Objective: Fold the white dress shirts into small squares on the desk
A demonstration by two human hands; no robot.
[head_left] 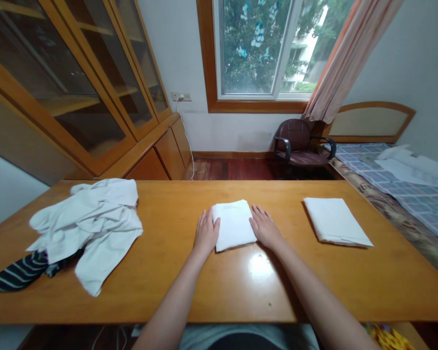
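Observation:
A small folded white cloth (233, 223) lies in the middle of the wooden table (219, 282). My left hand (206, 233) rests flat against its left edge, fingers stretched out. My right hand (264, 226) lies flat at its right edge, fingers spread. Both hands touch the cloth's sides and neither grips it.
A second folded white cloth (336, 221) lies to the right on the table. A heap of unfolded white garments (91, 223) with a dark striped piece (18, 274) sits at the left. Behind are a cabinet (76, 87), a chair (299, 143) and a bed (405, 189).

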